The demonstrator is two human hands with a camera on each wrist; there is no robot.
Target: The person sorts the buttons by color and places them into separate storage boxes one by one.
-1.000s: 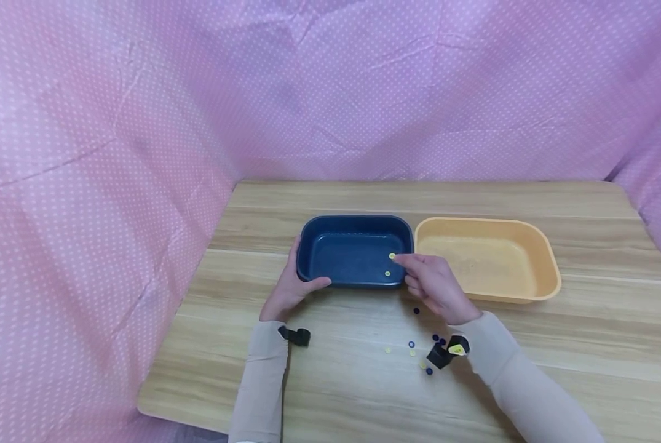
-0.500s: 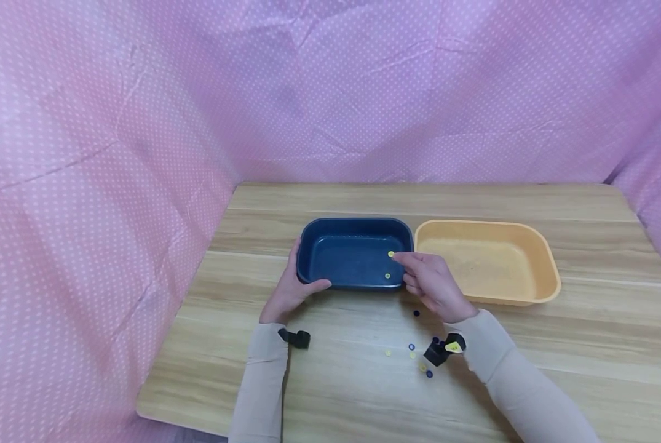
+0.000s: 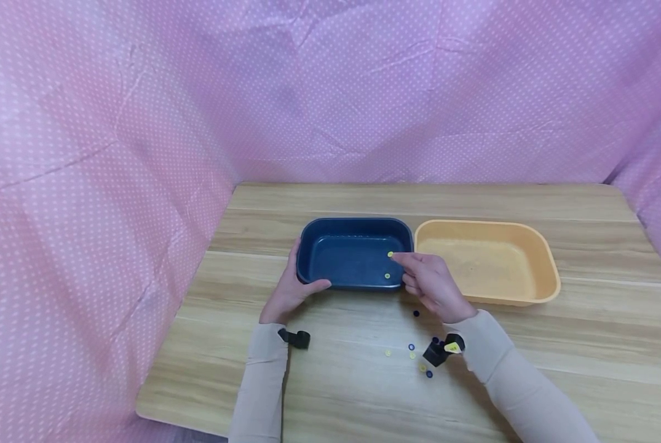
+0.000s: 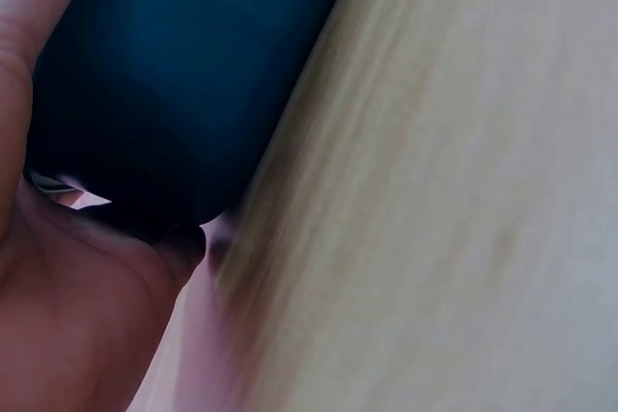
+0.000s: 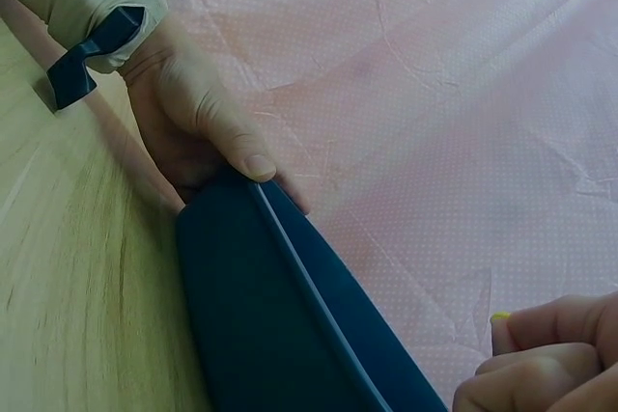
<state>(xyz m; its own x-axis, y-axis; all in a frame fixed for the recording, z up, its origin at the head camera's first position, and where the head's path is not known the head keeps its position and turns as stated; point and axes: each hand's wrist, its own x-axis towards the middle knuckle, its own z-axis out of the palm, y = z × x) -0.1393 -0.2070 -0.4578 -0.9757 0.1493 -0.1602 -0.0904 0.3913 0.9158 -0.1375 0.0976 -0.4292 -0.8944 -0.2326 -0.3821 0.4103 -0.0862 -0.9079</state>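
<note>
A dark blue plastic tub point(image 3: 347, 258) stands on the table. My left hand point(image 3: 290, 289) grips its left end, the thumb along the front rim and the fingers down the side. In the right wrist view, that thumb lies over the tub's rim point(image 5: 309, 287). My right hand point(image 3: 432, 283) pinches a small yellow button point(image 3: 390, 254) between thumb and forefinger, above the right side of the tub. Another yellow button point(image 3: 387, 276) is seen in the tub near its front right corner. The left wrist view shows the tub's outer wall point(image 4: 193, 74) against my palm.
A yellow-orange tub point(image 3: 496, 264) stands beside the blue one on the right. Several loose buttons lie in front on the wooden table point(image 3: 341, 381), among them a dark blue button point(image 3: 429, 374) and a yellow button point(image 3: 388, 353). Pink dotted cloth point(image 3: 363, 92) hangs behind and around the table.
The whole head view has shifted slightly. My right hand has barely moved, still pinching the yellow button, and my left hand keeps its grip on the blue tub.
</note>
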